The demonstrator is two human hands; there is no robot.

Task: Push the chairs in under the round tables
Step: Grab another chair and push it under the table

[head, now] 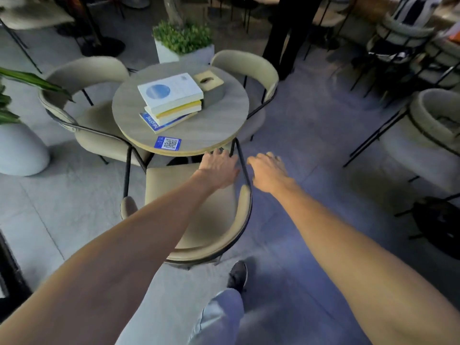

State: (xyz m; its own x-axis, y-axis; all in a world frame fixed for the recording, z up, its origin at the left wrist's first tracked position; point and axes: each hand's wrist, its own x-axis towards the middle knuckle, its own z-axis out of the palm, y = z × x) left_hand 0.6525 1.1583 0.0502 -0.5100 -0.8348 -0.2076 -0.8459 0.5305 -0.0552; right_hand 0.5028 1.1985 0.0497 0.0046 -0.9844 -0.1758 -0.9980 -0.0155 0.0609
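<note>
A round wooden table stands ahead with three beige chairs around it. The nearest chair has its seat front tucked just under the table edge and its curved back toward me. My left hand hovers over the seat near the right black arm rail, fingers spread, holding nothing. My right hand hangs just right of that rail, fingers loosely apart, also holding nothing. A second chair sits at the table's left and a third chair at its far right.
A stack of books, a tissue box and a QR sticker lie on the table. White planters stand at the left and behind the table. More chairs crowd the right; a person's dark legs stand behind.
</note>
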